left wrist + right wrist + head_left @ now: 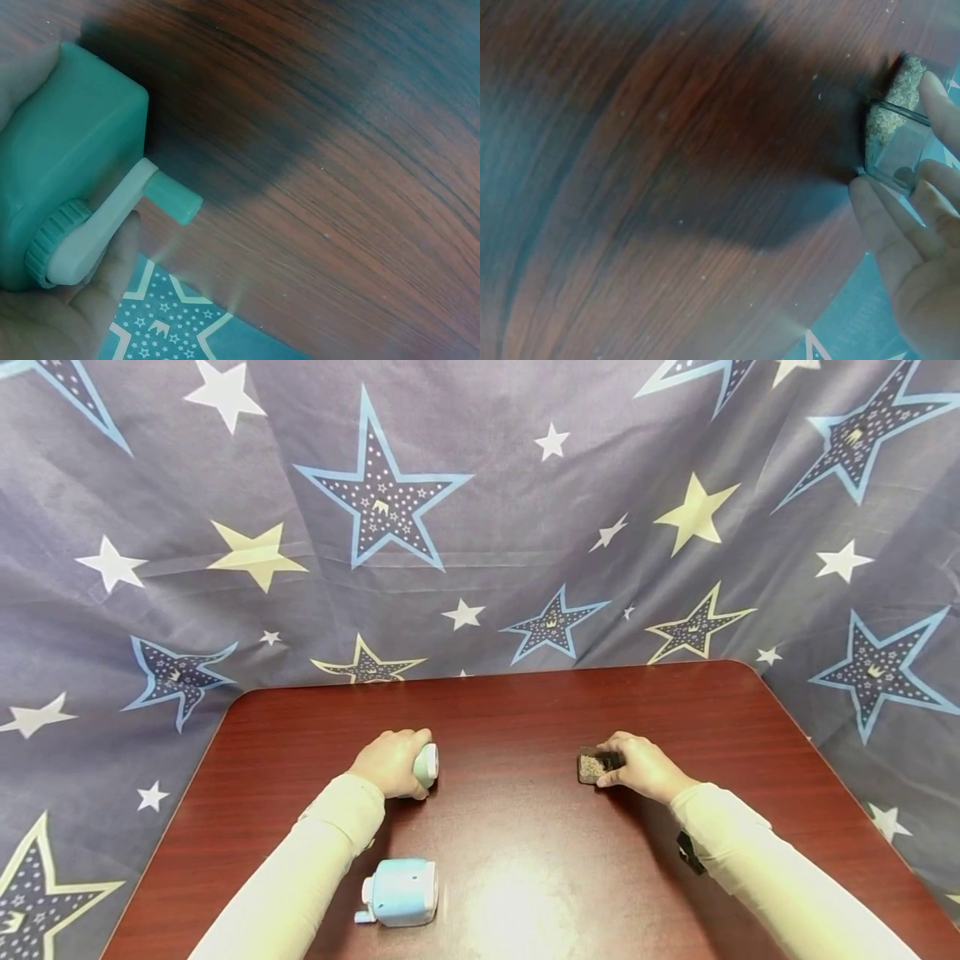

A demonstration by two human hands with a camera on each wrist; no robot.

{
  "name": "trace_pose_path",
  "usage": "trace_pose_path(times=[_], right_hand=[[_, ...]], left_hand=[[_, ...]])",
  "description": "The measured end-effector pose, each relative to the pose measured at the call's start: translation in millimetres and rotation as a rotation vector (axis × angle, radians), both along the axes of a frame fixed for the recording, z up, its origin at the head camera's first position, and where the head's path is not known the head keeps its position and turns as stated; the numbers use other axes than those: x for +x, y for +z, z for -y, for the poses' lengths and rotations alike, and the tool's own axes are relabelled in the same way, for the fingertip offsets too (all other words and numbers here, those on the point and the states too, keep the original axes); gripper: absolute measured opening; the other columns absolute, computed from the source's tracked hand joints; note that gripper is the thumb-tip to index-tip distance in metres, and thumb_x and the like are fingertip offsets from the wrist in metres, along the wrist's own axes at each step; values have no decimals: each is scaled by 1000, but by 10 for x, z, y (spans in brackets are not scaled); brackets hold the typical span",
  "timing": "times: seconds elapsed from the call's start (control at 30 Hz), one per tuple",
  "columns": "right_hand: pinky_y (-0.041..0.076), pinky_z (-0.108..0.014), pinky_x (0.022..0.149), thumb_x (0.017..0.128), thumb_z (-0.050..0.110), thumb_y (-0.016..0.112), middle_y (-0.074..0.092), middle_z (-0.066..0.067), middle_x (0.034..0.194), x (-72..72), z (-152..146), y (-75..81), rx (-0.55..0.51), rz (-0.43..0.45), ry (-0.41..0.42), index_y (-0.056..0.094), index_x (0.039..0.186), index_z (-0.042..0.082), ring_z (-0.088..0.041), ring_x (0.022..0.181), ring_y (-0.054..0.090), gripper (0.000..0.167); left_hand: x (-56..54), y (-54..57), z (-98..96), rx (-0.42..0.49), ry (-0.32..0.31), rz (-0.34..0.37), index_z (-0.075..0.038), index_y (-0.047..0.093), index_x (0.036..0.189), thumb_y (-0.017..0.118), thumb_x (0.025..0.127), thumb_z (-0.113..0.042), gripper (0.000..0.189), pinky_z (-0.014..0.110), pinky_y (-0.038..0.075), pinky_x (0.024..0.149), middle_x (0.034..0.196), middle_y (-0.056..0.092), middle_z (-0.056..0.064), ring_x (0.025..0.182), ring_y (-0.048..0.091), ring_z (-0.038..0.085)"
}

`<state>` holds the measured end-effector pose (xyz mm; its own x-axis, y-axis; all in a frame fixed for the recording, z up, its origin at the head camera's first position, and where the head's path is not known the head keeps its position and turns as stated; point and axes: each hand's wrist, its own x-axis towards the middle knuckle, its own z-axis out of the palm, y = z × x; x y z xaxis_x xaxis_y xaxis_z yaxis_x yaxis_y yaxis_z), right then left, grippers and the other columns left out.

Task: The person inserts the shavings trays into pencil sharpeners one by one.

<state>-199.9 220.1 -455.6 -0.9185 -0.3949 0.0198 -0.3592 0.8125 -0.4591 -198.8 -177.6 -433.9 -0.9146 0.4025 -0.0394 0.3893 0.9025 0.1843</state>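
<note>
My left hand (388, 763) grips a green crank pencil sharpener (425, 766) over the left half of the table. In the left wrist view its white crank arm (97, 229) and green knob (174, 198) stick out past the fingers (112, 274). My right hand (639, 768) holds a small clear shavings drawer (589, 768) by its sides, at or just above the tabletop. Pale shavings (904, 84) fill part of that drawer, as the right wrist view shows. A light blue crank pencil sharpener (405, 893) lies nearer me, below the left hand.
Both hands work over a dark red wooden table (510, 718) with rounded far corners. A grey cloth (480, 552) printed with stars hangs behind it and at the sides. Small pale specks dot the wood in the right wrist view. A black device (690, 853) sits under the right wrist.
</note>
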Motion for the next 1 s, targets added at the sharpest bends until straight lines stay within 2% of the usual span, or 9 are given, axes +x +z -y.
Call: trace_pose_path(times=[0.23, 0.37, 0.6, 1.0], right_hand=[[50, -52, 91, 72, 18, 86, 68, -14, 109, 1, -3, -10, -5, -6, -2, 68, 115, -4, -35, 105, 64, 52], [49, -52, 92, 71, 19, 86, 68, -14, 109, 4, -3, -12, 0, -10, 0, 68, 115, -4, -36, 105, 64, 52], [49, -53, 94, 71, 18, 86, 69, -16, 111, -2, 6, -13, -6, -13, 12, 68, 115, -4, -37, 108, 64, 53], [49, -53, 94, 68, 18, 88, 71, -15, 109, -15, 57, -19, -12, -25, 32, 69, 112, -3, -38, 106, 65, 52]], left_hand=[[-14, -25, 7, -14, 29, 14, -16, 57, 107, 92, 53, -36, 67, 44, 51, 70, 96, 64, 4, 84, 60, 31], [-24, -34, 10, -5, 25, 12, -15, 57, 105, 89, 54, -40, 65, 42, 50, 70, 93, 63, 3, 81, 60, 28], [-16, -56, 16, 10, 7, -18, -13, 57, 102, 88, 55, -35, 60, 41, 49, 71, 88, 62, 3, 74, 57, 26], [11, -16, -6, 5, 15, -22, -12, 57, 102, 88, 55, -31, 60, 43, 50, 76, 91, 63, 6, 78, 58, 28]])
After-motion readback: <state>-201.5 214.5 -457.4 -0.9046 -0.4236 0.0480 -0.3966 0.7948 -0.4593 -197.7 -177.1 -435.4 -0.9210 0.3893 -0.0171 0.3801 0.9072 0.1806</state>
